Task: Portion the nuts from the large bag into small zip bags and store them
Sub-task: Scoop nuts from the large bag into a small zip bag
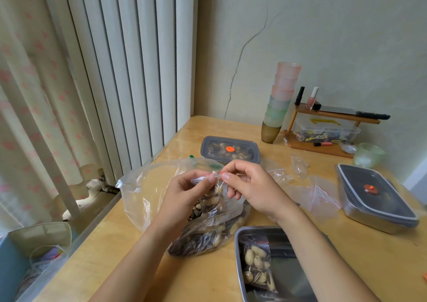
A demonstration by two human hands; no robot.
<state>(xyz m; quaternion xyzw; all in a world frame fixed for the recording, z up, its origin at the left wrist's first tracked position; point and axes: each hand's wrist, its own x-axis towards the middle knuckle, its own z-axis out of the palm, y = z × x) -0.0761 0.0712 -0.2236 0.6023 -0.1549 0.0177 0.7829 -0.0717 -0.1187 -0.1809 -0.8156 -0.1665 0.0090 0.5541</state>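
- The left hand (184,193) and the right hand (251,186) are both pinching the red-striped top edge of a small zip bag (213,194). Thumb and forefinger are pressing the strip from either end, and the other fingers are curling loosely.
- The small zip bag is hanging from the fingers with a few nuts inside, over the large bag (203,232).
- The large bag is lying on its side on the wooden table (346,262). Peanuts and dark seeds are pooling at its near end, and its empty clear part is spreading away to the left.
- Just beside it on the right, an open metal tray (238,255) is holding one filled zip bag (256,264), which is lying flat.
- Empty zip bags (321,195) are lying to the right of the hands.
- A grey-lidded container (230,149), with nuts showing through its lid, is sitting behind the hands.
- A second lidded container (376,200) is sitting at the right.
- A stack of cups (280,98) and a small wooden shelf (332,114) are standing by the wall.
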